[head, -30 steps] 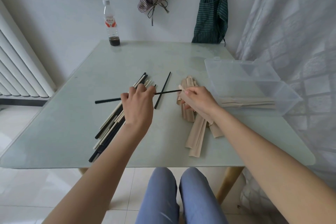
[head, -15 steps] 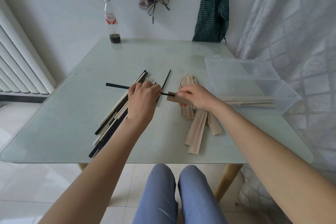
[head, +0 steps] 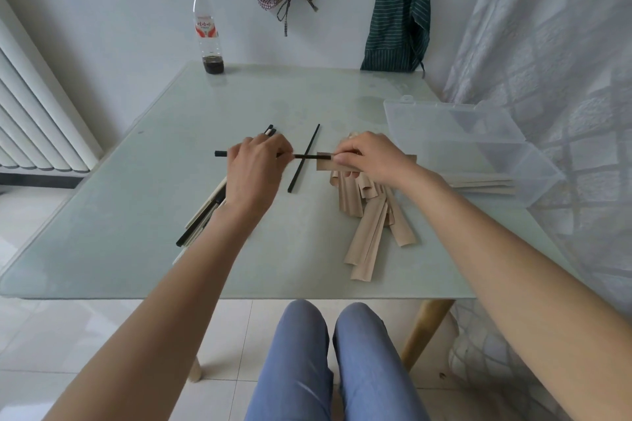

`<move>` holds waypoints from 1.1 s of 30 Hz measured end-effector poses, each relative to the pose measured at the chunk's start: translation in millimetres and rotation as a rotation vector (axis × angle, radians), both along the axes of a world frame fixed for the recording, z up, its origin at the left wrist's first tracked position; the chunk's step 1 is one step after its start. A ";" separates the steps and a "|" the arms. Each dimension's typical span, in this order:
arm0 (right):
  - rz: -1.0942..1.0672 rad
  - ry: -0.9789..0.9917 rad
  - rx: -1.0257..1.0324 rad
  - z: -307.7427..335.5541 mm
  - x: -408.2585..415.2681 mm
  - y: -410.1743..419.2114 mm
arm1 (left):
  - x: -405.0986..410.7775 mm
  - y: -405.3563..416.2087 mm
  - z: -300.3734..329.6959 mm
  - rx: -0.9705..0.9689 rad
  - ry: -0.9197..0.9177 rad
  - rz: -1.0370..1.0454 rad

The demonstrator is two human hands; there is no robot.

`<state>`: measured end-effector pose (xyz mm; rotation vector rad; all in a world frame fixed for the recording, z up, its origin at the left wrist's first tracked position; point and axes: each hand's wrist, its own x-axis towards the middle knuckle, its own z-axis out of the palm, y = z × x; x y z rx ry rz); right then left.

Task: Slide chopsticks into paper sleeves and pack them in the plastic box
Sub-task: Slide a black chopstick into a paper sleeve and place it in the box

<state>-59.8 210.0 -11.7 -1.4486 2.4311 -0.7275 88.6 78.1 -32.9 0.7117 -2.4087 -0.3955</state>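
Tan paper sleeves point(head: 369, 232) lie fanned on the pale glass desk point(head: 136, 232) nearest the person. Beyond them the left hand point(head: 254, 169), its grip closed on a thin black chopstick point(head: 301, 156), points the tip into a tan paper sleeve point(head: 325, 162) pinched in the right hand point(head: 369, 157). Fingers hide the sleeve's middle. Farther right, a clear plastic box point(head: 478, 147) holds packed sleeves, faintly visible
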 end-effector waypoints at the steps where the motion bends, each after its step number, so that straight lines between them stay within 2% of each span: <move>1: -0.006 -0.002 -0.001 1.1 -1.8 1.0 | 1.2 -2.7 1.2 0.015 0.013 -0.008; 10: 0.021 -0.045 -0.053 10.8 11.5 -10.7 | -11.7 3.9 8.9 0.129 0.062 -0.130; 14: 0.001 -0.039 -0.051 5.9 8.0 -9.5 | -9.3 0.8 5.8 0.042 -0.040 0.074; 16: -0.016 -0.026 -0.050 4.0 4.8 -8.9 | -8.2 -3.3 3.7 0.058 -0.069 0.108; 19: -0.016 -0.034 -0.046 5.5 3.3 -10.1 | -8.4 -4.9 2.3 0.228 0.064 0.002; 24: -0.028 -0.044 -0.036 3.9 0.1 -14.7 | -18.9 -2.1 -1.7 0.298 0.124 -0.047; 26: -0.058 -0.036 -0.012 0.4 -6.1 -14.0 | -24.7 -6.4 -7.5 0.325 0.195 -0.019; 28: -0.124 -0.046 -0.006 -3.7 -13.7 -12.9 | -30.2 -9.8 -14.2 0.345 0.273 0.119; 30: -0.196 -0.139 -0.060 -7.0 -19.0 -12.4 | -37.7 -12.4 -21.7 0.398 0.203 0.237; 33: -0.249 -0.305 -0.142 -9.0 -21.4 -13.7 | -58.8 -12.3 -31.0 0.423 -0.083 0.156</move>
